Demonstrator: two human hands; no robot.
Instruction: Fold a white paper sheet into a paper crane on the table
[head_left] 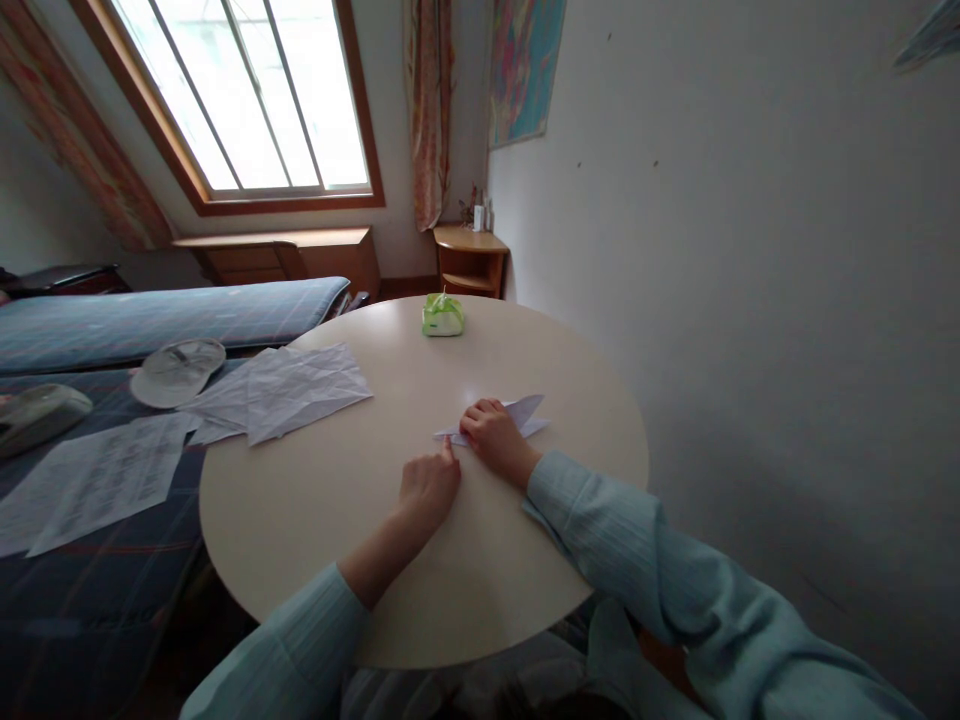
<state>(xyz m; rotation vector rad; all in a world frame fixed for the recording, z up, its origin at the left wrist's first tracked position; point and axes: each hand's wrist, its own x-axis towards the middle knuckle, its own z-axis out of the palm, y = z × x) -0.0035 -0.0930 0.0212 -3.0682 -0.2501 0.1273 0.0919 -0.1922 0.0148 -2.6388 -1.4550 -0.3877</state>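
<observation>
Beneath the right hand (491, 432), closed upon it, a pointed, folded white paper sheet (528, 408) lies on the round, cream-coloured table (315, 520); the left hand (430, 485), index extended, meets its narrow tip, any pinch being indiscernible. Even pressure should keep the edges aligned.

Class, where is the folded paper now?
In the head view, the folded paper is right of centre on the round table, partly under the right hand, the left hand at its left end.
</observation>
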